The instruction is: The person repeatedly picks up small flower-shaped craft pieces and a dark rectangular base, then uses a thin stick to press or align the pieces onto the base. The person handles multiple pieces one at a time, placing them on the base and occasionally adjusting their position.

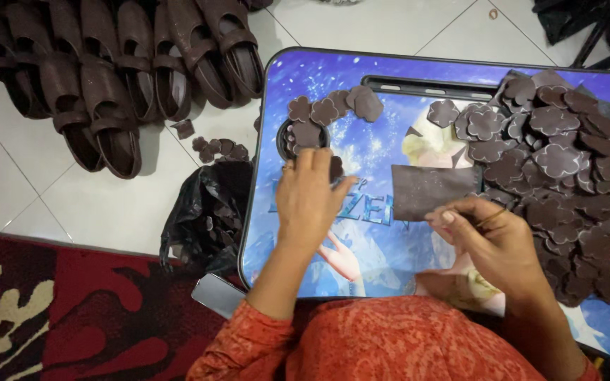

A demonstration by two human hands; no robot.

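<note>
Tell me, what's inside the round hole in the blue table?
Brown flower-shaped pieces sit in the round hole of the blue table. The left hand covers its lower edge, so anything deeper down is hidden.

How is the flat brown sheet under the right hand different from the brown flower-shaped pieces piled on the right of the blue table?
The brown sheet is one plain, roughly rectangular piece; the flower-shaped pieces are many small cut-outs with scalloped edges. The sheet lies flat and single on the blue table, touched by the right hand; the pieces overlap in a loose heap, untouched. The sheet is clearly larger than any one flower. Both look like the same dark brown material.
</note>
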